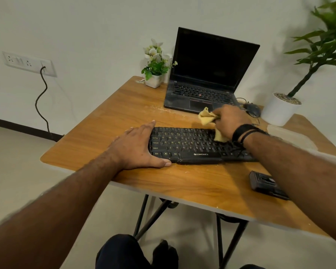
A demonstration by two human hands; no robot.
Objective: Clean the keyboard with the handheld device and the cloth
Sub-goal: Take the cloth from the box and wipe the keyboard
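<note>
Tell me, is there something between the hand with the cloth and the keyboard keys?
Nothing visible. The right hand grips the yellow cloth, whose lower end already lies on the keyboard. The left hand rests at its left end, away from the cloth.

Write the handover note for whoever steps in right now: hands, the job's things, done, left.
Left hand: flat and open, bracing the left end of the keyboard on the table.
Right hand: grips the yellow cloth, bunched, pressed on the keys at the keyboard's right half.
Handheld device: lies on the table near the front right edge, partly hidden by the right forearm, not in use.
Done: cloth wiping is under way; whether the device has been used cannot be told.
Left: wipe the rest of the keys, probably moving toward the left end. Crumbs show on the table around the keyboard.
</note>
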